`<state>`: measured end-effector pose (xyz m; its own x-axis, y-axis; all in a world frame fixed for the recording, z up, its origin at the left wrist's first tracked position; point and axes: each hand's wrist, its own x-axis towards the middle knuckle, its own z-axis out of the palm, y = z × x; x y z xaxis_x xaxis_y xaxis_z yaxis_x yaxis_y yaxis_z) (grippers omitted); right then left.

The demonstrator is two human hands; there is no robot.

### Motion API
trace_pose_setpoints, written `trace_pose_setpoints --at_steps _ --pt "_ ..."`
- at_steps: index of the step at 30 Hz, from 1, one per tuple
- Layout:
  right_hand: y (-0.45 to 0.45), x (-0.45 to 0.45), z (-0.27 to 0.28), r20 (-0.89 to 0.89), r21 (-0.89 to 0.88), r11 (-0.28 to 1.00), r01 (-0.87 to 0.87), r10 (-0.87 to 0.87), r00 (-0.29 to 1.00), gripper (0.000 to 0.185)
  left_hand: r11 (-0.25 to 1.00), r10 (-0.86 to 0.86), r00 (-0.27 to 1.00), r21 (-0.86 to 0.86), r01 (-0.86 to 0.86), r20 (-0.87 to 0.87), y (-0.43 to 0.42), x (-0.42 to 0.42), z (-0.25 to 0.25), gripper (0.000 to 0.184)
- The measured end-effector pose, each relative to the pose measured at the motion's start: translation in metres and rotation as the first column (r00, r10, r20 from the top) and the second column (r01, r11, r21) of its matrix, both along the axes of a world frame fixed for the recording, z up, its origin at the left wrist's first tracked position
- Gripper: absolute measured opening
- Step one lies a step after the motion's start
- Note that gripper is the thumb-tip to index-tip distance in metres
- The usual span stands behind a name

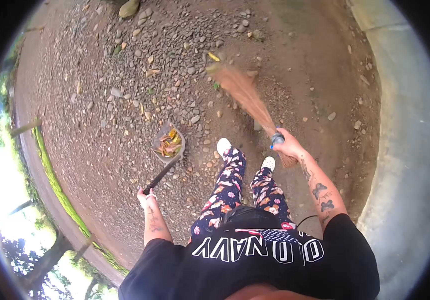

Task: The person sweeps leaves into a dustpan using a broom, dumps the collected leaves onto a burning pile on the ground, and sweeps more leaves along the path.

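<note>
My right hand point(289, 145) is wrapped round the bound grip of a stick broom point(247, 95). Its bristles fan out away from me over the dirt, slightly blurred, with the tips close to a yellow leaf point(214, 57). In my left hand point(147, 198) is the dark handle of a dustpan point(181, 154). The dustpan's pale scoop rests on or just above the gravel, left of my feet; I cannot tell which. Inside it lie several yellow and brown leaves point(169, 145).
Gravel and stones point(175, 65) cover the ground ahead and to the left, with a larger rock point(129, 8) at the far edge. A pale concrete strip point(405, 125) runs along the right. On the left are a green strip point(55, 182) and trees. My white shoes point(223, 145) stand on the dirt.
</note>
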<state>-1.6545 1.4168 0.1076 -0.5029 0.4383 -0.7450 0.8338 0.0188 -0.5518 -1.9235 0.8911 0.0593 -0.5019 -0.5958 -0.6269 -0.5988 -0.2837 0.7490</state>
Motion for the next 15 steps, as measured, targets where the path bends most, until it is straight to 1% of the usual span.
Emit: trace_pose_setpoints --at_steps 1,3,4,5,6,8,9,10,11,12,13,14,15 --pt "-0.001 -0.011 0.023 -0.045 -0.047 0.993 -0.108 0.106 0.993 0.071 1.000 -0.027 1.000 0.008 0.027 0.000 -0.011 -0.005 -0.005 0.019" --pt "-0.003 -0.007 0.052 -0.099 -0.160 0.982 -0.096 0.080 0.992 0.075 0.999 0.037 0.999 0.037 -0.038 0.019 -0.027 -0.013 -0.012 0.018" --pt "-0.006 -0.005 0.065 -0.113 -0.179 0.981 -0.071 0.051 0.992 0.075 0.995 0.085 0.996 0.049 -0.087 0.030 -0.035 -0.018 -0.010 0.017" --pt "-0.010 -0.007 0.074 -0.134 -0.200 0.978 -0.054 0.027 0.991 0.075 0.996 -0.086 0.995 -0.029 0.085 -0.041 -0.052 -0.014 -0.019 0.016" --pt "-0.024 -0.010 0.080 -0.153 -0.192 0.977 -0.094 0.065 0.986 0.075 0.997 0.031 1.000 0.065 -0.031 -0.001 -0.035 -0.019 0.011 0.017" --pt "-0.037 -0.024 0.066 -0.019 -0.225 0.955 0.195 -0.204 0.979 0.070 0.984 -0.134 0.991 0.113 0.134 -0.008 -0.037 -0.025 0.023 0.004" --pt "-0.047 -0.045 0.053 0.013 -0.177 0.957 0.228 -0.230 0.973 0.069 0.673 -0.614 0.782 -0.445 0.590 0.109 -0.110 -0.015 -0.056 0.021" --pt "-0.061 -0.074 0.043 0.048 -0.125 0.957 0.260 -0.256 0.965 0.067 0.995 -0.094 0.995 0.040 0.095 -0.027 -0.082 -0.030 -0.027 0.016" --pt "-0.076 -0.109 0.043 0.061 -0.131 0.971 0.200 -0.193 0.979 0.066 0.921 -0.354 0.934 -0.192 0.339 -0.049 -0.090 -0.026 -0.033 0.018" --pt "-0.091 -0.144 0.042 0.076 -0.139 0.980 0.140 -0.131 0.989 0.065 0.737 -0.589 0.808 -0.409 0.538 0.001 -0.100 -0.020 -0.041 0.020" --pt "-0.114 -0.167 0.036 0.065 -0.307 0.937 0.165 -0.152 0.986 0.064 0.940 -0.291 0.951 -0.219 0.262 -0.107 -0.083 -0.028 -0.021 0.021" --pt "-0.122 -0.184 0.023 0.064 -0.472 0.862 0.184 -0.175 0.982 0.064 0.998 0.055 0.988 -0.005 -0.056 -0.147 -0.055 -0.037 0.007 0.022" --pt "-0.121 -0.196 0.014 0.006 -0.503 0.856 0.121 -0.136 0.991 0.062 0.997 -0.055 0.980 -0.059 0.045 -0.190 -0.078 -0.033 -0.016 0.037"
